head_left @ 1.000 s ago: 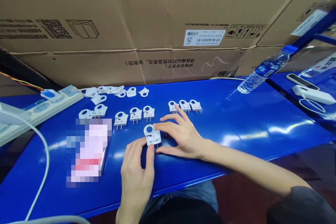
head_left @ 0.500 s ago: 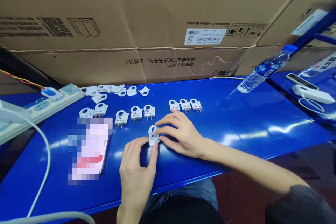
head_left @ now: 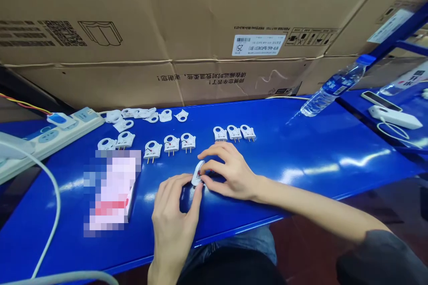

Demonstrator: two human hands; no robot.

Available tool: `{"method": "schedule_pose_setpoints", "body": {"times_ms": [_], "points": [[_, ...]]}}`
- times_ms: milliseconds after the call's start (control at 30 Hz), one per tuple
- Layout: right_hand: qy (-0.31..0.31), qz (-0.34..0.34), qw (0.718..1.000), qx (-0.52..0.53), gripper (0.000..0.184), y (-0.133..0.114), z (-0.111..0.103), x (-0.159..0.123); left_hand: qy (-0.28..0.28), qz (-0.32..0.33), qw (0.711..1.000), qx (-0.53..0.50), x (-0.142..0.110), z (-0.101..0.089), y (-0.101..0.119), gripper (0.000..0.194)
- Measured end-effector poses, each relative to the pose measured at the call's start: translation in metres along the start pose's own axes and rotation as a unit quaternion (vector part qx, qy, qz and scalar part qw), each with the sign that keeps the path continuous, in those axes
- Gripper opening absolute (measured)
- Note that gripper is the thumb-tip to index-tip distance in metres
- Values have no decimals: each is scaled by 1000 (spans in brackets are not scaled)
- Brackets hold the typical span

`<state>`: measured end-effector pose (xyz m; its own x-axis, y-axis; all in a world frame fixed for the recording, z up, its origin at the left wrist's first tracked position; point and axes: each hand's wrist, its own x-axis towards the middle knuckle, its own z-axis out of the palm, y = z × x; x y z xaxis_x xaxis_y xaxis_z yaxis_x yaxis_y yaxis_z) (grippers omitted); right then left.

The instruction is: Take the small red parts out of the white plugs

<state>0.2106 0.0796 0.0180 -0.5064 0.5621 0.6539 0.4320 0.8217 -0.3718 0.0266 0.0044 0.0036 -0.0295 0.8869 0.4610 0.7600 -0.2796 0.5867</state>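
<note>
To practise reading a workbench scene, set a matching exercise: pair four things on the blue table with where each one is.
Things:
1. water bottle
2. power strip
3. white plug part
4. row of three plugs

Places:
A. pinched between the left hand and right hand
B. far left edge of the table
C. lying on its side, far right
D. just beyond the right hand

Pairs: 1-C, 2-B, 3-A, 4-D
</note>
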Motion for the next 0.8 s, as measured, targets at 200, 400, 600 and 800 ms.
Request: {"method": "schedule_pose_setpoints", "body": {"times_ms": [200,400,600,800], "points": [[-11,21,1000,-9,2,3,-6,2,34,-83,996,29,-3,1,-7,25],[-35,37,999,-8,7,7,-9,3,36,-116,992,34,-4,0,-5,25],[-54,33,998,24,37,7,-6,2,30,-152,988,-2,-4,-3,-1,29],[-94,28,995,29,58,6,1,-1,-1,-115,993,-19,-4,-2,0,24]]}}
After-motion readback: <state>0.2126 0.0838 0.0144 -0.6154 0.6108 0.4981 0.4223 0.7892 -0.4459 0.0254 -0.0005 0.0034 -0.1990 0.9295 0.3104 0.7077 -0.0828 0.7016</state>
